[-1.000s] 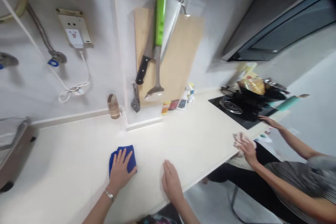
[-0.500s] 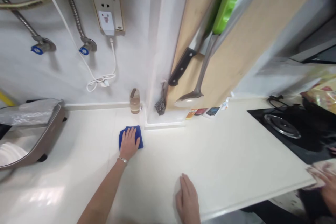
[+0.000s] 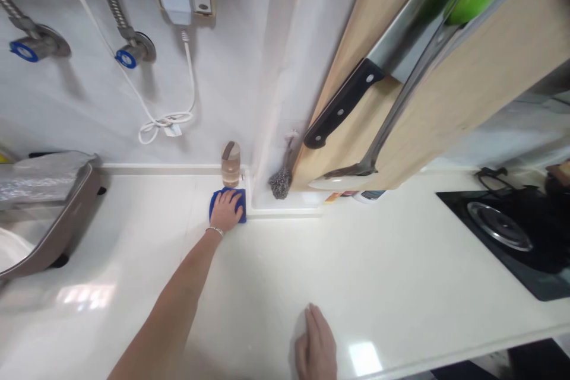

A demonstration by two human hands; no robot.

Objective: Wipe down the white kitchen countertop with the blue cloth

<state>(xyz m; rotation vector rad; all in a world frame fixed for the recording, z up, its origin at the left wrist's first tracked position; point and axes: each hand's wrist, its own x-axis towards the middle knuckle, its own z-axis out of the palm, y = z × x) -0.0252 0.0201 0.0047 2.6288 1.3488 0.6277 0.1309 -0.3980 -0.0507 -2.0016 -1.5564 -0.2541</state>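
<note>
A folded blue cloth (image 3: 243, 199) lies on the white countertop (image 3: 267, 273), close to the wall corner. My left hand (image 3: 226, 212), a silver bracelet at its wrist, presses down on this cloth with the fingers spread over it. Just behind the cloth a small clear bottle (image 3: 230, 165) with brownish liquid stands against the wall. My right hand (image 3: 318, 341) rests on the counter near the front edge, its fingers stretched out side by side. Nothing shows in it.
A boxy brown appliance (image 3: 80, 202) with a glassy top stands at the left. On the right is a black hob (image 3: 490, 243). A cutting board (image 3: 445, 130), a black-handled knife (image 3: 342, 107), a spatula (image 3: 396, 124) and a scrubber (image 3: 280, 183) hang at the corner.
My left hand has pushed the blue cloth farther back toward the bottle and corner. My right hand stays in place. The view has come nearer, and another person's hand at the right is gone from sight.
</note>
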